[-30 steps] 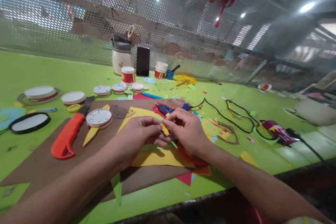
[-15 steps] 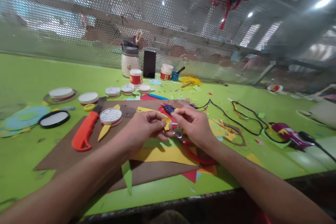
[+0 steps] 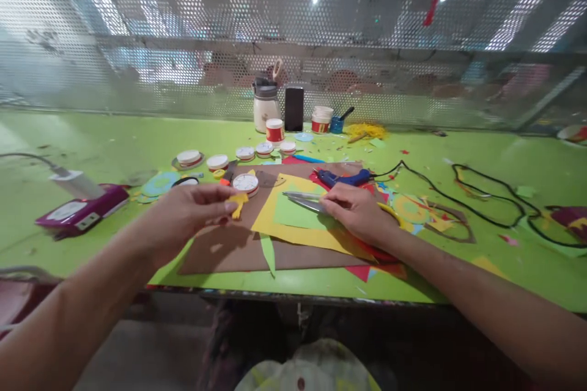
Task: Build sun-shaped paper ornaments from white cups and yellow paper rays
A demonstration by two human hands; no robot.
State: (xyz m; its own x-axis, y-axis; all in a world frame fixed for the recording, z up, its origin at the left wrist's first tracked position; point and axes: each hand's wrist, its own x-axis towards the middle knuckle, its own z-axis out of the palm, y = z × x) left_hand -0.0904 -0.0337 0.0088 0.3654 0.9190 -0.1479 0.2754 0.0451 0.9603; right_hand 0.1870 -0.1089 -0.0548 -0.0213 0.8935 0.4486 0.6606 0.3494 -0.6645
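Observation:
My left hand point(image 3: 197, 211) pinches a small yellow paper cutout point(image 3: 239, 205) between thumb and fingertips, left of the paper sheets. My right hand point(image 3: 356, 211) is closed around a pair of scissors point(image 3: 306, 200) near the pivot. The blades point left, slightly apart, over a light green paper piece point(image 3: 293, 215). Below that is a yellow sheet point(image 3: 268, 220) on a brown sheet point(image 3: 206, 259). Just beyond my right hand lies a blue glue gun point(image 3: 346, 178). A white-topped disc point(image 3: 246, 184) sits near the cutout.
A purple power adapter point(image 3: 87, 211) stands at the left. Behind are a bottle point(image 3: 266, 109), a phone point(image 3: 294, 109), paper tubs point(image 3: 321, 120) and several lids point(image 3: 189, 159). A black cord point(image 3: 431, 186) and paper scraps point(image 3: 413, 209) lie right.
My hands have moved apart: the left carries the yellow cutout leftward, and the right, earlier at a thin white stick, now grips the scissors. The camera view has shifted left.

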